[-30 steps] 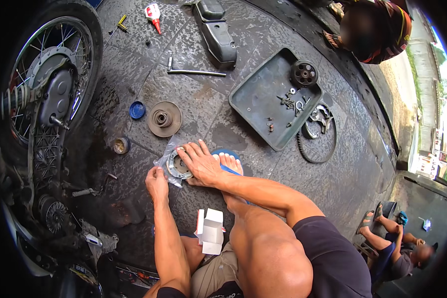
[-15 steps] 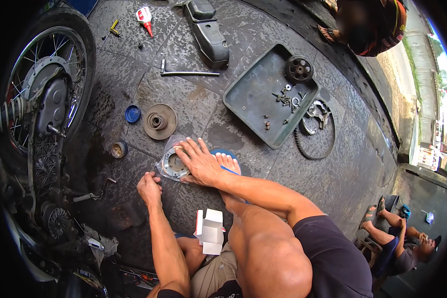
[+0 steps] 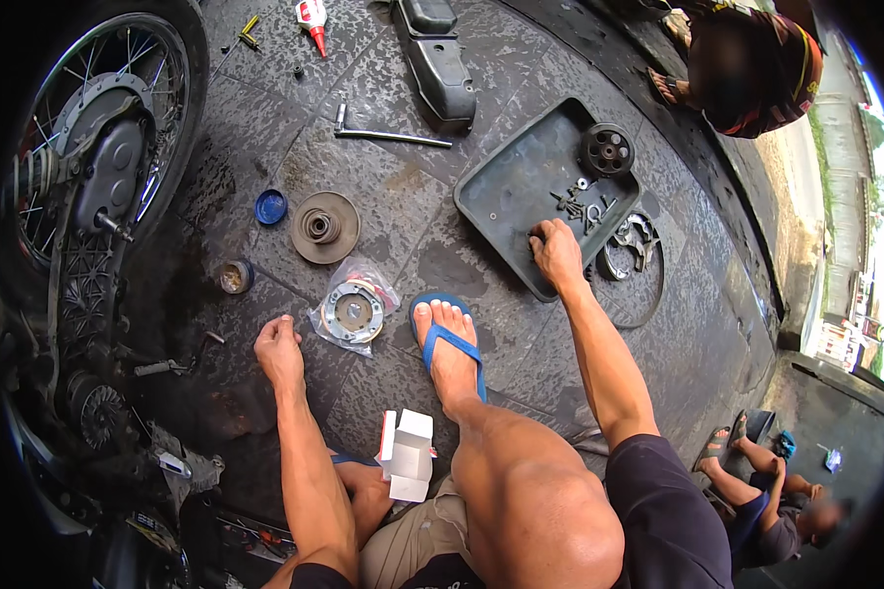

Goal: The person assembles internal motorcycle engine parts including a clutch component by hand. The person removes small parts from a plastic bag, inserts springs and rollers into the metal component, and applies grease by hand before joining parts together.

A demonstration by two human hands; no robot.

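My right hand (image 3: 557, 253) reaches over the near rim of the grey tray (image 3: 473, 194). Its fingers are closed down at small parts there, and what they pinch is hidden. Over the floor on the left, my left hand (image 3: 280, 351) is curled shut; anything inside it cannot be made out. Between my hands, a round metal part like a clutch plate (image 3: 352, 312) lies in a clear plastic bag, touched by neither hand. Small bolts and washers (image 3: 581, 208) and a round black clutch drum (image 3: 607, 150) sit in the tray.
An opened white box (image 3: 407, 455) rests by my lap. A pulley disc (image 3: 325, 228), blue lid (image 3: 271, 207), small tub (image 3: 235, 276) and wrench (image 3: 393, 138) lie on the floor. A motorcycle wheel (image 3: 172, 147) stands left. Another person (image 3: 746, 74) is far right.
My right hand has left the bagged metal part and moved right to the tray. The left hand has shifted slightly left and stays curled. The view has shifted a little.
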